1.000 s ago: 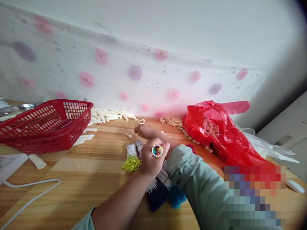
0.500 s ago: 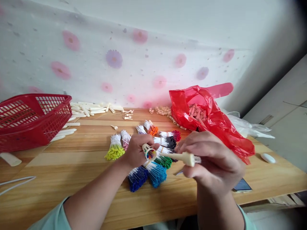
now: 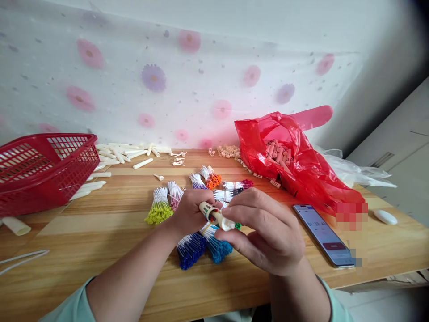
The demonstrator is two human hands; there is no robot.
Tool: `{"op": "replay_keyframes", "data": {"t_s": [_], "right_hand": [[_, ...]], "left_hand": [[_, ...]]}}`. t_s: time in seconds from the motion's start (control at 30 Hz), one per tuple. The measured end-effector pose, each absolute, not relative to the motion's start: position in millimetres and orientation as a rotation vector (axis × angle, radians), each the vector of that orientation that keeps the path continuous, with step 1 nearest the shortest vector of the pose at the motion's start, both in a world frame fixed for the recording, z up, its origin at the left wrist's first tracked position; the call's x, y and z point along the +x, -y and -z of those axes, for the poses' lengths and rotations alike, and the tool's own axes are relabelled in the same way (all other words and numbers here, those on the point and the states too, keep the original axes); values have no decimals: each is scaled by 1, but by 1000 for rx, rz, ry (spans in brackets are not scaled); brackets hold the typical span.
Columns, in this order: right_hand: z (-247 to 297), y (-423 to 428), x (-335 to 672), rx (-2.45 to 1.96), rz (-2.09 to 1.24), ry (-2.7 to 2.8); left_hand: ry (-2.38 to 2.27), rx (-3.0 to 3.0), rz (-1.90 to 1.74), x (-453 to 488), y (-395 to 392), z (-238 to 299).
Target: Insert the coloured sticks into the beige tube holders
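Observation:
My left hand (image 3: 192,208) is closed around a cream slotted pen barrel (image 3: 205,209) with its open mouth facing me. Coloured tips show inside it. Between thumb and fingers, my right hand (image 3: 270,228) pinches a cream plastic plug (image 3: 228,223) at that mouth; its thin stem points into the barrel, though how deep is unclear. Under and around both hands lie bundles of thin white sticks with coloured ends: yellow (image 3: 158,210), pink (image 3: 174,197), orange (image 3: 212,179), dark blue (image 3: 191,251) and light blue (image 3: 219,246) among them. My hands partly cover the black and green bundles.
A red basket (image 3: 69,181) stands left, beside several white tubes (image 3: 117,153). Small cream plugs (image 3: 178,157) lie at the back. A red plastic bag (image 3: 303,172) holds peach slotted pieces (image 3: 279,153). On the right are a phone (image 3: 323,237) and a white oval object (image 3: 385,217).
My right hand has moved left, bringing the plug from beside the barrel to its mouth. The left hand stays nearly still. The phone, previously mostly covered, now shows.

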State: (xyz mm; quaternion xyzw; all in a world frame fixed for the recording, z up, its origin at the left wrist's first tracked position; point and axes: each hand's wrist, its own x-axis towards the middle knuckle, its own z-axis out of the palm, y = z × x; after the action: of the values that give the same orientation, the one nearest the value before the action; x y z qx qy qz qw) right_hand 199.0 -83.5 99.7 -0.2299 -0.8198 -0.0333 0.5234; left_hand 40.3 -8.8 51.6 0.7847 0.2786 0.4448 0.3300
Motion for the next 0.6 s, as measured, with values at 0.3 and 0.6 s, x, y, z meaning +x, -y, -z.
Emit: {"op": "replay_keyframes", "data": {"t_s": [0.3, 0.6], "right_hand": [[-98, 84, 201, -587, 63, 1964], [-92, 81, 203, -627, 13, 1961]], "left_hand": [[-693, 2100, -1168, 41, 5, -49], [-646, 2108, -1139, 41, 5, -49]]}}
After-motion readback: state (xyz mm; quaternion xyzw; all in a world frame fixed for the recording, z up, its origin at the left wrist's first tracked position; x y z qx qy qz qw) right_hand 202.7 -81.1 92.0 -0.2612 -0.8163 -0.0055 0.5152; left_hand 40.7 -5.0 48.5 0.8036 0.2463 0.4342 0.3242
